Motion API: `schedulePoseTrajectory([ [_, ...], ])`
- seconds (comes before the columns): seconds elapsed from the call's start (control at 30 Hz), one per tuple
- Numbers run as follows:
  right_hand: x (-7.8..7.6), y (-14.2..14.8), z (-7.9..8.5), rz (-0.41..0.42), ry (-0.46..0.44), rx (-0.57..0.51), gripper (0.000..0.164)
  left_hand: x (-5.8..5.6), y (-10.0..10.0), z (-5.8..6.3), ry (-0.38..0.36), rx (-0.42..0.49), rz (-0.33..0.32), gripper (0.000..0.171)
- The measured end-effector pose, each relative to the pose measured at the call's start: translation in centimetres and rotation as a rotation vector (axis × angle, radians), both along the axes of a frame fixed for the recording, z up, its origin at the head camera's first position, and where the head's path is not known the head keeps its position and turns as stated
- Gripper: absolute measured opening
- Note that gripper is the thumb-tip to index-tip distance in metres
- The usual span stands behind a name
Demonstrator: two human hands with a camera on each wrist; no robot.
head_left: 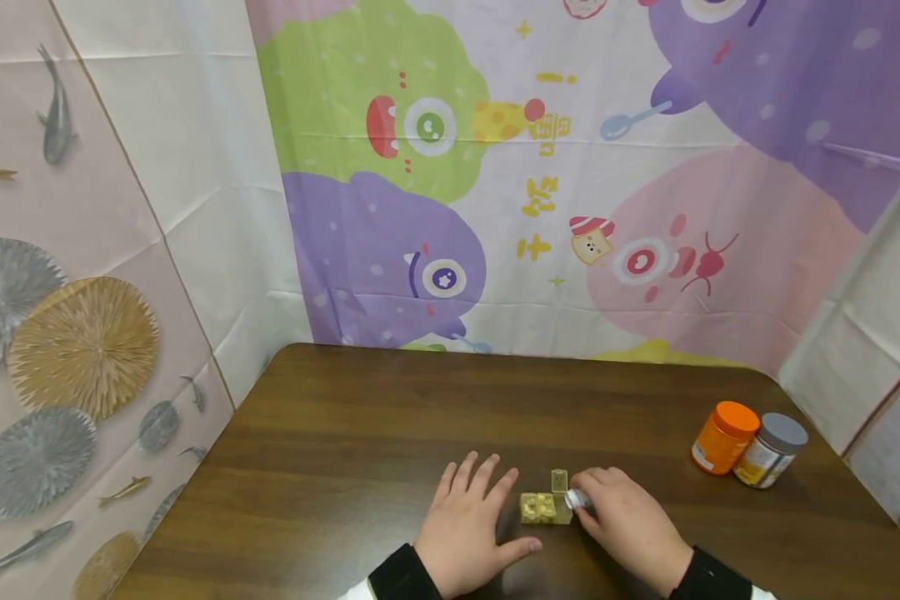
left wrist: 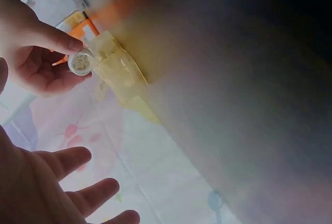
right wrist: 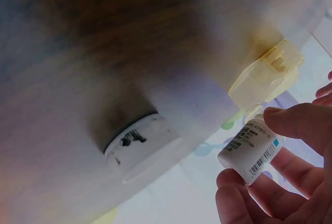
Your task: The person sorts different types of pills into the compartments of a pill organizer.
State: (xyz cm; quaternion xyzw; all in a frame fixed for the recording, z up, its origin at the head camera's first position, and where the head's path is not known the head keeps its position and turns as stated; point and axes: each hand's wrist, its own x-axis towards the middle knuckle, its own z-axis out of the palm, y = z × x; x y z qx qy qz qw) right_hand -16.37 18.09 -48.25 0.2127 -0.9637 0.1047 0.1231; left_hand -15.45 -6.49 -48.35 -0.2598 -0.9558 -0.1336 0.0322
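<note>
My right hand (head_left: 633, 521) grips a small white pill bottle (right wrist: 250, 149) between thumb and fingers. The bottle is tilted, its uncapped mouth at the near compartment of a yellowish see-through pill box (head_left: 546, 507). Pale pieces show inside the bottle mouth in the left wrist view. One lid of the box (head_left: 559, 481) stands raised; the other compartments look covered. To the left of the box my left hand (head_left: 468, 527) hovers or rests palm down with its fingers spread, holding nothing. Whether it touches the table cannot be told.
On the wooden table (head_left: 330, 467), an orange jar (head_left: 723, 437) and a grey-lidded jar (head_left: 770, 450) stand side by side at the right. A white rounded object with a black mark (right wrist: 142, 146) appears in the right wrist view. Printed cloths hang behind and beside the table.
</note>
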Motion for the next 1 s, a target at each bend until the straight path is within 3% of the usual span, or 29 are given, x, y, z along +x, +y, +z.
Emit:
schedulePoseTrajectory([
  [0.37, -0.17, -0.02, 0.03, 0.039, 0.065, 0.050, 0.026, 0.04, 0.05, -0.04, -0.010, -0.012, -0.004, 0.087],
  [0.6, -0.50, 0.09, -0.20, 0.060, 0.056, 0.084, 0.028, -0.06, 0.13, -0.05, -0.030, -0.017, -0.006, 0.088],
  [0.83, -0.68, 0.23, -0.55, 0.111, 0.133, 0.090, 0.029, -0.14, 0.36, -0.14, -0.031, -0.043, 0.005, 0.087],
  [1.0, -0.74, 0.12, -0.49, 0.126, 0.140, 0.089, 0.029, -0.14, 0.50, -0.15, -0.034, -0.064, 0.012, 0.084],
])
